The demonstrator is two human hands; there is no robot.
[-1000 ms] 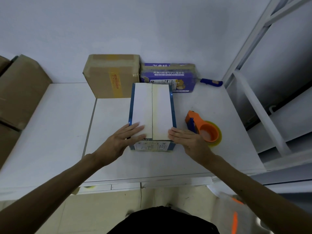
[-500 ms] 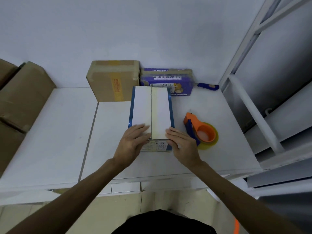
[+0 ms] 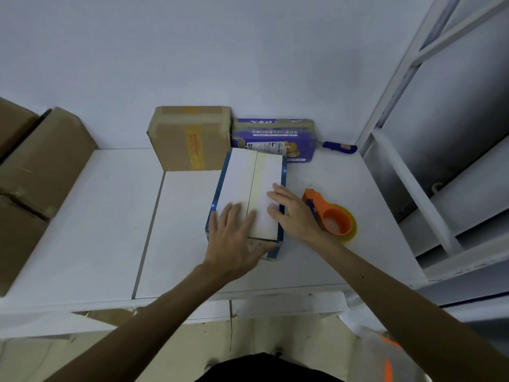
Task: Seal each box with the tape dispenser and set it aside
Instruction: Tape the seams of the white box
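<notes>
Left hand: fingers straight, palm flat on the near end of the left flap, pressing, nothing clasped. Right hand: fingers also straight, laid over the right flap and its blue side edge, no grasp either. Together they hold down the flaps of the box

Position: box sits mid-table, long axis running away from the person, far end just in front of a purple carton

Handling (judgement): thin card, probably light. The flaps may spring up if let go, and the smooth top may let the box skid under a tape pull. Keep one palm over the seam and steady it by the long side walls, not the flaps

Appearance: white top, two flaps meeting at a centre seam, blue sides, printed near end. The right flap is yellowish; tape or lighting, cannot tell

Tape dispenser, orange, lies just beside the right hand, not held
</notes>
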